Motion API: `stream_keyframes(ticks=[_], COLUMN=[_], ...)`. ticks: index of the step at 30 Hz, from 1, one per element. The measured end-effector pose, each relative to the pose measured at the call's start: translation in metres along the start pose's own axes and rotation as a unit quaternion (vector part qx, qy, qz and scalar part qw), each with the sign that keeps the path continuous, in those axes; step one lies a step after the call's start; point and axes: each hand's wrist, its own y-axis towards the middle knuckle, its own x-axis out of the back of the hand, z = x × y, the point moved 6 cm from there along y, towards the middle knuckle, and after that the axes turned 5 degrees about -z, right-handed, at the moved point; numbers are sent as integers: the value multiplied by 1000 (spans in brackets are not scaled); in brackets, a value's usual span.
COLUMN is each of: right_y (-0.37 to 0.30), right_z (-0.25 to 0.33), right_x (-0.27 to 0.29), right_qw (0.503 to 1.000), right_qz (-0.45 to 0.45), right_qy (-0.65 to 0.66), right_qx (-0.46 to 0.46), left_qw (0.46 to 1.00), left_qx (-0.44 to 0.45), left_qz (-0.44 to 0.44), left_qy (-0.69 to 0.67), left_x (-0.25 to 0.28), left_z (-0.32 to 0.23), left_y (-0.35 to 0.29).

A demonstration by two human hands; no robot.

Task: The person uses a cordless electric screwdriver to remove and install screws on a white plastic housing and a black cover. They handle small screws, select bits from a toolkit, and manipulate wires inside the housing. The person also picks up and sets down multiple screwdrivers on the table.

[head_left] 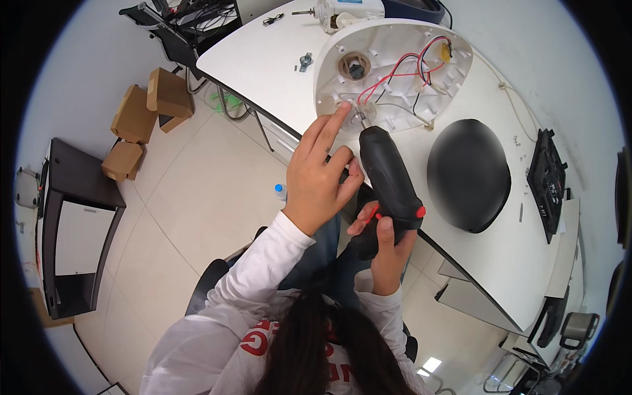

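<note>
A black cordless screwdriver (390, 168) with red accents is gripped by my right hand (390, 247), its fingers wrapped round the handle. Its bit points away from me at a clear round part (359, 115) in the near left of a white plastic housing (399, 43). My left hand (322, 174) is open beside the bit, index finger stretched to the housing's near edge and the other fingers loosely bent. Whether a screw sits under the bit is too small to tell. Red and black wires (400, 66) run inside the housing, near a round socket (355, 66).
Right of the housing lies a black oval cover (469, 174). Beyond it are small loose screws (517, 158) and a black tool case (546, 184). A white motor-like unit (345, 12) stands at the back; a small metal part (305, 62) lies left. Cardboard boxes (133, 112) are on the floor.
</note>
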Motion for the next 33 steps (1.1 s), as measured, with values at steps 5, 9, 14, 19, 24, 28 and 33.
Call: stream_keyframes(ticks=[5, 9, 14, 19, 24, 28, 33], right_y=[2, 3, 0, 0, -2, -4, -3], right_z=[1, 0, 10, 14, 15, 18, 20], right_x=[-2, -1, -8, -10, -11, -14, -16], right_qw=[1000, 1000, 999, 997, 996, 994, 993], right_qz=[12, 7, -10, -11, -17, -28, -33], right_qy=[-9, -4, -44, -73, -80, -98, -112], right_qx=[-4, -4, -10, -35, -37, -36, -25], left_qw=[1000, 1000, 1000, 1000, 1000, 1000, 1000], left_qx=[9, 6, 6, 14, 14, 9, 15], left_qz=[-1, -3, -5, -10, -12, -11, -12], left_qy=[-9, -7, 0, -1, -8, -12, -15], left_x=[1, 1, 0, -1, -2, -3, -5], left_z=[1, -1, 3, 6, 9, 9, 12], left_y=[-1, 0, 0, -1, -2, -2, -4])
